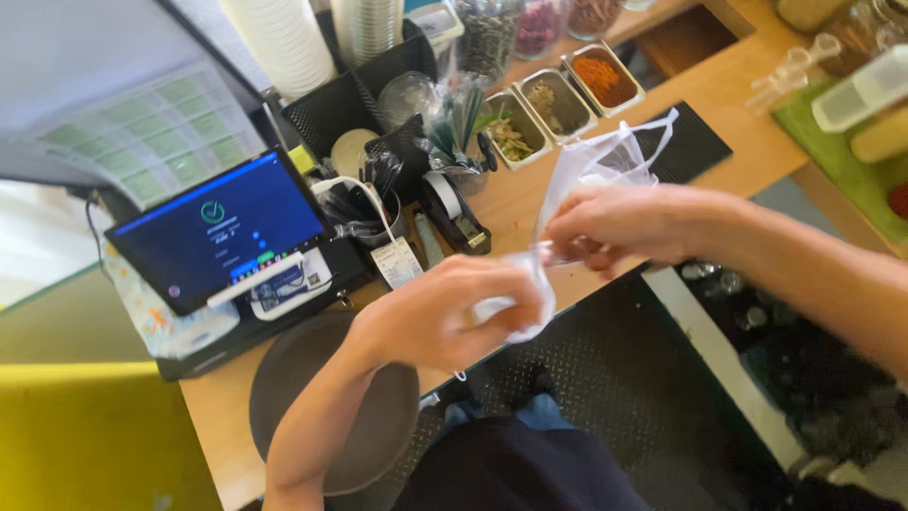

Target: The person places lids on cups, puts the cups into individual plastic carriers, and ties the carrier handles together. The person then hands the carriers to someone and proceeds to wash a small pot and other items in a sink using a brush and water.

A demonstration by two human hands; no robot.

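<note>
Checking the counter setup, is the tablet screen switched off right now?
No, the tablet is lit, showing a blue display with a round check symbol, left of the hands holding the clear plastic bag.

We have both of our bare forearms stretched out in front of us, converging at the middle of the view. Our left hand [445,317] comes up from below, wrist bent, fingers curled inward into a loose fist with the knuckles facing up. Our right hand [629,227] reaches in from the right, fingers pinched together, just beside the left.
</note>
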